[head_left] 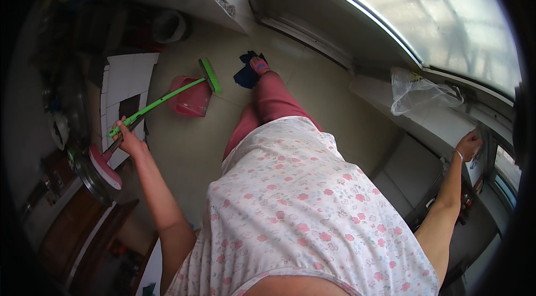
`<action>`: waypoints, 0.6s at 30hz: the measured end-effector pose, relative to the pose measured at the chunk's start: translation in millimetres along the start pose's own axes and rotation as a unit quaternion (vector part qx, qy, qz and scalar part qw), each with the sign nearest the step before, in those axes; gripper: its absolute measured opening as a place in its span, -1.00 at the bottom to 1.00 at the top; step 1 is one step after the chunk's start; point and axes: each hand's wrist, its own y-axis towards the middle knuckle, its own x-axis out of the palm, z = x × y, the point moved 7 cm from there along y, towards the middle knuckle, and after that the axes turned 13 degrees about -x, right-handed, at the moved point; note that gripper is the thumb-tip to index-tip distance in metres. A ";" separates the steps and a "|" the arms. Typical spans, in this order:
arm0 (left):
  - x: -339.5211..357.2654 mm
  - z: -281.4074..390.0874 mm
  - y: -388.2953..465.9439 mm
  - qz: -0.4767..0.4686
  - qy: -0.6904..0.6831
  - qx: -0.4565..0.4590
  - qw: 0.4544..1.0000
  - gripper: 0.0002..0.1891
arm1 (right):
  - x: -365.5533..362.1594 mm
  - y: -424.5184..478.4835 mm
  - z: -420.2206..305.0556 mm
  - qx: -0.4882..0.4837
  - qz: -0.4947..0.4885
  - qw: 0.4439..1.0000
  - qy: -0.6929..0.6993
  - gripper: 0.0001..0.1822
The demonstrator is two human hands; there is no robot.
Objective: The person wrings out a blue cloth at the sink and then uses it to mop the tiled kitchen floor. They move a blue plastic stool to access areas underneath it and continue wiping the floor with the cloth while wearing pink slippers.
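My left hand [129,139] grips the green pole of a brush [167,95] together with a darker stick. The green-bristled head [209,75] is low by the floor, beside a pink dustpan [190,99]. Just below that hand, a pink head with a pale edge [104,168] joins the darker stick; whether the stick runs on to the dustpan is unclear. Out to the right, my right hand [469,145] is raised with curled fingers beside the window-side wall; its grasp is hidden. One foot, in a pink sandal, rests on a dark blue cloth [246,76].
A clear plastic bag [418,91] hangs over the ledge under a frosted window [418,7]. At the back left stands a bucket [169,26], near a white-tiled block [130,70]. Dark metal pans or lids [90,183] lie left of me. A grey cabinet [404,166] is on the right.
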 end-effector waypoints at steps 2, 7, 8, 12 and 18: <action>1.1 -8.5 2.8 0.005 0.007 -0.016 1.000 -0.77 | -1.7 -0.2 -1.0 -0.017 0.007 1.000 0.000 -0.58; 24.2 -25.0 1.7 -0.009 -0.004 -0.038 0.999 -0.76 | 2.5 0.1 4.3 -0.036 0.007 0.999 0.001 -0.58; 30.3 -27.2 1.5 -0.012 -0.005 -0.042 0.999 -0.76 | 2.4 -0.3 4.2 -0.036 0.009 0.999 0.004 -0.58; 51.1 -32.8 -5.9 -0.010 0.013 -0.066 0.998 -0.75 | 0.6 -0.7 0.9 -0.024 -0.001 1.000 -0.006 -0.57; 68.0 -57.8 -12.4 -0.065 -0.027 -0.087 0.994 -0.70 | -0.7 2.5 -4.2 -0.033 0.018 0.999 -0.014 -0.57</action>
